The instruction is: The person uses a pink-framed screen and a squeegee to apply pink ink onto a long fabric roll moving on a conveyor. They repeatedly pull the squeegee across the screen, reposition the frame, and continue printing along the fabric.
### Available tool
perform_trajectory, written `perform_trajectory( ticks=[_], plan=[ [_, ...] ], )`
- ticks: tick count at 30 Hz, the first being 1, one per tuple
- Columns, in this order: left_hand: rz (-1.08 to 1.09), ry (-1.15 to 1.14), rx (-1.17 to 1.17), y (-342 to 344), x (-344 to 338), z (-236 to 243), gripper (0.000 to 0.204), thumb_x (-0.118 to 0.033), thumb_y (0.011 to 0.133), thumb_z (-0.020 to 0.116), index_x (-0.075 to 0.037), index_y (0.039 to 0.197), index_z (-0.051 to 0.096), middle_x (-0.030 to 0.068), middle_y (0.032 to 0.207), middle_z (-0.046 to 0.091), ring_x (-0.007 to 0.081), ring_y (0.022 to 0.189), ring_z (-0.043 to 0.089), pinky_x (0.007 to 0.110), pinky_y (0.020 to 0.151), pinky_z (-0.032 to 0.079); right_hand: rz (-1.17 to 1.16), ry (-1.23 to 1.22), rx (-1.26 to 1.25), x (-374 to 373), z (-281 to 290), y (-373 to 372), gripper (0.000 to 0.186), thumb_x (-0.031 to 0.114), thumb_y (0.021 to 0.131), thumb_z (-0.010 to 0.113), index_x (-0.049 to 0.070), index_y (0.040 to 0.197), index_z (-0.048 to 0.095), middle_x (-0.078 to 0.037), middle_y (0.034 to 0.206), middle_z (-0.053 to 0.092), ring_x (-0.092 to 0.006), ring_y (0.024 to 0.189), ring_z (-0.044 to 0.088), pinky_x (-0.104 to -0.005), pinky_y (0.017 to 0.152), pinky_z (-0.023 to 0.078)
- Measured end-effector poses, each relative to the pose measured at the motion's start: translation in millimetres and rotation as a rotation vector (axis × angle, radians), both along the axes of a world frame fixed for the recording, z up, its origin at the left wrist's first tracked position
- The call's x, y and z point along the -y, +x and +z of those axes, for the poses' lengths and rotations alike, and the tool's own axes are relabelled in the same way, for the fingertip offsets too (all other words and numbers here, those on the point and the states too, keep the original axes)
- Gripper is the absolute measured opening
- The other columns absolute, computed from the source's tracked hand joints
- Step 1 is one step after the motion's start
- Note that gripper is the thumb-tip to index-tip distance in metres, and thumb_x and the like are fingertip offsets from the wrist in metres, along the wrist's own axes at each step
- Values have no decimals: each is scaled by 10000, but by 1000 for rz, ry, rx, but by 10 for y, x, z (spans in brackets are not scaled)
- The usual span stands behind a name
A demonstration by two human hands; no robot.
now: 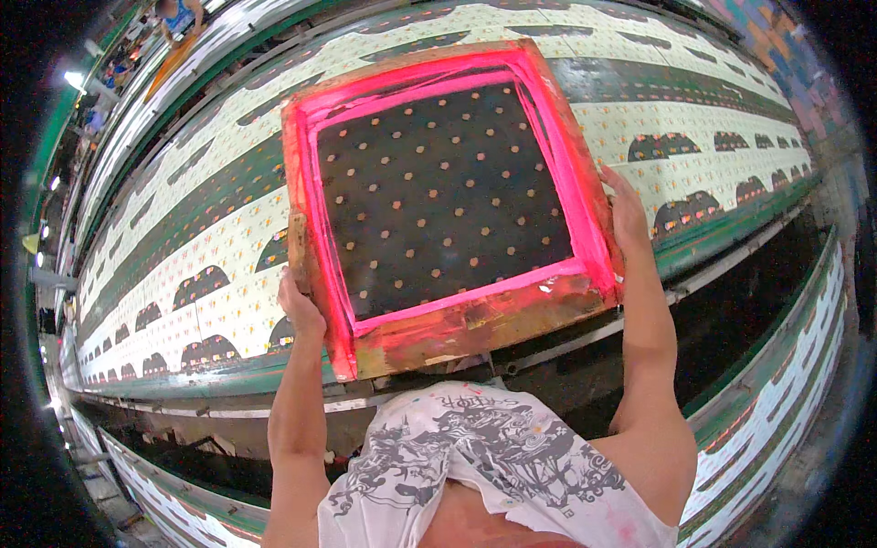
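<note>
Between my hands is a large square screen-printing frame [475, 333], its wooden border smeared with bright pink and orange. Its dark mesh [448, 196] carries rows of small pale dots. The frame is slightly turned, its upper edge tipping toward the left. My left hand [300, 306] grips the left side near the lower corner; its fingers are partly hidden behind the wood. On the right side, my right hand [625, 208] is closed around the edge at about mid-height. Under the frame lies pale printed fabric [228, 233] with small orange motifs and dark scalloped shapes.
The long green-edged printing table [731, 233] runs from left to right before me. Behind me stands another table [776, 402] with printed fabric. A dark gap with a rail [548, 352] lies between my body and the near table edge. At the far upper left is another person [178, 18].
</note>
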State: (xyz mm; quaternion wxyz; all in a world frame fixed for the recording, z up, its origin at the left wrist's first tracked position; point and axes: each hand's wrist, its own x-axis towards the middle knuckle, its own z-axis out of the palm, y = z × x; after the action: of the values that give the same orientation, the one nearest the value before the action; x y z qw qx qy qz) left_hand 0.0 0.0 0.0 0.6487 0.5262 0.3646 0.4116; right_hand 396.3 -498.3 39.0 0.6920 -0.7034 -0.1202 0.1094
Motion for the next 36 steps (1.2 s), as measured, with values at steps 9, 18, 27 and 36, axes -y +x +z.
perform_trajectory(
  ticks=[9,18,27,36],
  plan=[
    [25,167,-68,152,146,47,475,-395,1145,489,28,1098,699,80,985,665,186,968,585,373,911,471,28,-50,-15,45,164,5,543,358,1093,542,24,1516,602,-134,1491,632,-247,1365,594,-406,1185,448],
    [30,119,-262,74,-61,-200,605,-490,1153,443,61,1128,693,133,1028,681,232,1000,599,403,958,460,388,-614,909,-280,294,-1194,485,175,902,835,90,1361,706,-150,1368,691,-373,1346,613,-476,1163,495],
    [-70,69,-410,53,-174,-169,572,-468,1105,569,52,1304,705,177,1180,740,286,1109,668,402,1011,490,251,-527,1028,-301,1304,-1651,424,50,848,800,62,1267,737,-145,1314,721,-361,1228,685,-467,1060,560],
    [-152,885,169,-797,-190,2131,88,37,1040,647,-42,1023,684,64,989,687,143,910,627,313,831,531,195,-458,1317,-457,2780,-2431,271,-19,816,717,0,1084,752,-148,1023,778,-340,944,757,-430,854,594]
  ],
)
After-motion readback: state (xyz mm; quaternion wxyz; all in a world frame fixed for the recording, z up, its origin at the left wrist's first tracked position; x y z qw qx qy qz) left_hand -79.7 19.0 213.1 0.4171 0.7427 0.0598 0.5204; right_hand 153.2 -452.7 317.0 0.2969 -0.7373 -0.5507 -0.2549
